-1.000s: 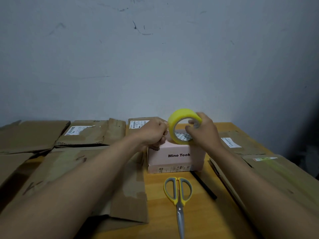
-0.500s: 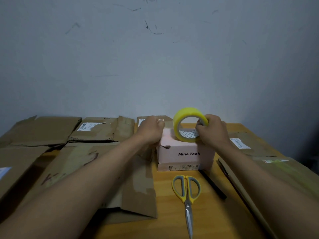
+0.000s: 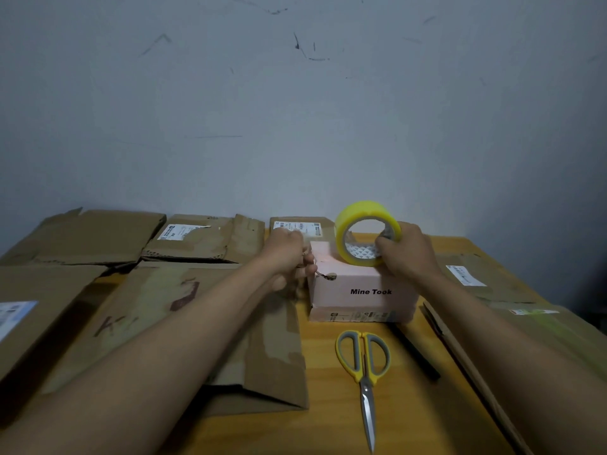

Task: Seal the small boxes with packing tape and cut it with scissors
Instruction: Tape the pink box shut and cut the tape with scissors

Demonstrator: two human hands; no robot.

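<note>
1. The pink box (image 3: 363, 290) was stood on the wooden table (image 3: 331, 372), scissors (image 3: 364, 372) lying just before it.
2. Its left edge was pinched by the curled left hand (image 3: 289, 254).
3. The yellow tape roll (image 3: 367, 233), resting upright on the box top, was gripped by the right hand (image 3: 405, 254).

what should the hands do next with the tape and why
Probably draw the tape roll rightward across the top of the pink box. The right hand grips the roll, upright over the box; the left hand is at the box's left edge, apparently pinning the tape end. The scissors lie untouched on the table.
</note>
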